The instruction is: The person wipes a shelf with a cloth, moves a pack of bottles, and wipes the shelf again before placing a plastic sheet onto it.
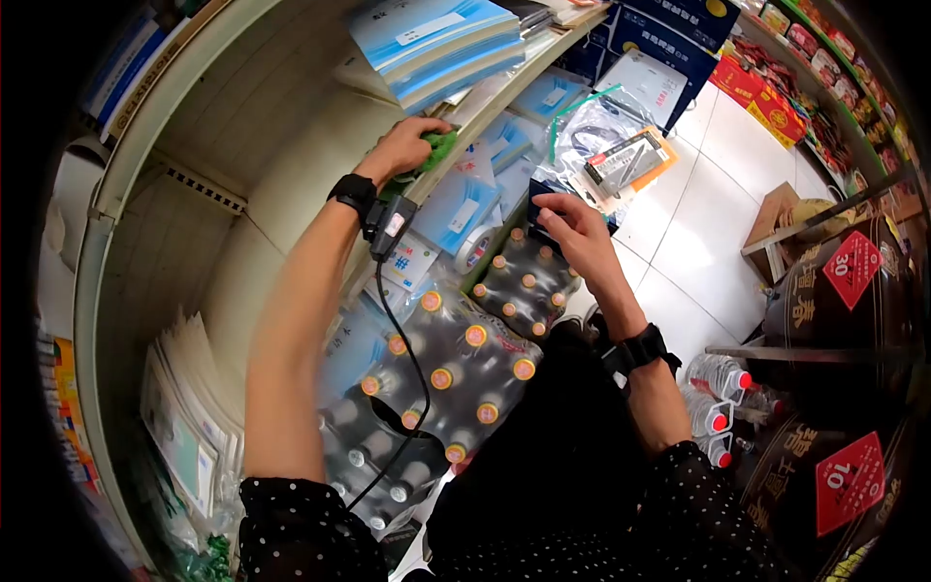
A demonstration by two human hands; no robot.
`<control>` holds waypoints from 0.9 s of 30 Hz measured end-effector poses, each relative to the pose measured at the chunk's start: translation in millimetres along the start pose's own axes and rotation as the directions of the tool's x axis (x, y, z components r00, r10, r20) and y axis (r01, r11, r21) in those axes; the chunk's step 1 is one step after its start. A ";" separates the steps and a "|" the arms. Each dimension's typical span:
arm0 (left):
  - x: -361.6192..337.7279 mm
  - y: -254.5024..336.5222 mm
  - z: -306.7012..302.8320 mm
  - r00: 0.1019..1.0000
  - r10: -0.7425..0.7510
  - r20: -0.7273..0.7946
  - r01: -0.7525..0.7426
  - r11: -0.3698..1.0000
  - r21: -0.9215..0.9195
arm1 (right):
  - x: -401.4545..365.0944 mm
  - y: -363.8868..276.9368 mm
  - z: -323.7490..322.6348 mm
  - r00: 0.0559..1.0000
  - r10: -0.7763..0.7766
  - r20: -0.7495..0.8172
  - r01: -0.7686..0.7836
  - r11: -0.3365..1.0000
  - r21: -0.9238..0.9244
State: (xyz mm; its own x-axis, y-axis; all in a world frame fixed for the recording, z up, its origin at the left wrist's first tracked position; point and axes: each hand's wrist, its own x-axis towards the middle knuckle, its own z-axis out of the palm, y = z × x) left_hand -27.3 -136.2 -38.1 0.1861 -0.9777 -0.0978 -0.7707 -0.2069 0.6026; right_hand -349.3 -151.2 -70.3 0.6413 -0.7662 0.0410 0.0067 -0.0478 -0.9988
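My left hand (402, 150) presses down on a green cloth (441, 148) at the front edge of a pale metal shelf (281, 199), its fingers closed over it. Just beyond it a stack of blue-and-white booklets (436, 44) sits on the same shelf. Over the floor goods hangs my right hand (579, 238), fingers loosely bent and apart, with nothing visible in it. Beneath it is a shrink-wrapped pack of dark bottles (529, 281) with orange caps. A clear bag holding a packaged item (626, 165) lies beyond that hand.
Another wrapped bottle pack (441, 378) stands nearer to me, with blue booklets (451, 209) beside it below the shelf. Papers (189, 417) lean at the shelf's near end. Large dark jars (839, 291) and red-capped bottles (718, 378) stand right. A black cable crosses the bottles.
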 end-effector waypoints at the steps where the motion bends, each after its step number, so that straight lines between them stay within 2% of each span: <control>1: -2.7 -0.8 0.6 0.997 0.063 -0.053 -0.061 0.998 0.030 | -0.6 0.3 0.2 1.000 -0.007 0.005 0.007 1.000 -0.027; 3: -10.1 -1.5 -2.9 0.999 0.041 -0.022 -0.040 0.998 0.038 | 2.6 1.9 -0.1 0.999 -0.040 0.020 0.042 0.994 -0.098; 5: -25.3 -2.5 -7.4 1.000 -0.019 0.012 0.019 0.999 0.035 | 2.8 3.7 -4.3 0.999 -0.004 0.040 0.010 0.989 -0.150; 9: -76.9 -5.5 -14.6 0.999 0.041 0.011 -0.041 0.999 -0.012 | 0.6 4.5 -2.6 0.999 -0.016 0.032 0.023 0.978 -0.209; 11: -107.3 -6.8 -18.5 1.000 0.003 0.017 -0.004 0.999 0.048 | -3.1 3.0 -0.5 1.000 -0.004 0.030 0.011 0.976 -0.220; 12: -121.9 -6.5 -20.7 1.000 -0.016 0.017 0.014 0.997 0.077 | -1.8 5.2 -0.1 0.995 -0.056 0.078 0.077 0.952 -0.297; 17: -184.0 15.6 -35.8 0.980 -0.196 0.043 0.167 0.914 0.370 | -5.7 7.6 4.2 0.995 -0.026 0.101 0.053 0.962 -0.266; 21: -224.1 17.4 -50.3 0.968 -0.206 0.141 0.111 0.862 0.495 | -10.6 3.0 1.7 0.996 -0.005 0.094 0.029 0.969 -0.247; 24: -241.8 22.8 -73.6 0.879 -0.279 0.386 -0.085 0.706 0.704 | -11.3 4.8 -1.3 0.996 -0.024 0.089 0.042 0.977 -0.207; 25: -242.4 26.4 -80.7 0.873 -0.283 0.397 -0.128 0.653 0.747 | -10.3 6.5 -2.3 0.995 -0.035 0.089 0.054 0.975 -0.217; 27: -236.0 34.6 -97.5 0.969 -0.163 0.183 -0.028 0.669 0.743 | -10.0 6.8 -5.4 0.993 -0.045 0.106 0.069 0.970 -0.233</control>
State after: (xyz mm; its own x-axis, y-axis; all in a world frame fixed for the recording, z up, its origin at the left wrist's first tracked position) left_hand -38.5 91.0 83.0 0.1944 -0.9207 -0.3384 -0.9735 -0.1386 -0.1821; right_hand -359.8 -147.3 -77.3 0.7182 -0.6908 0.0834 -0.1276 -0.2486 -0.9602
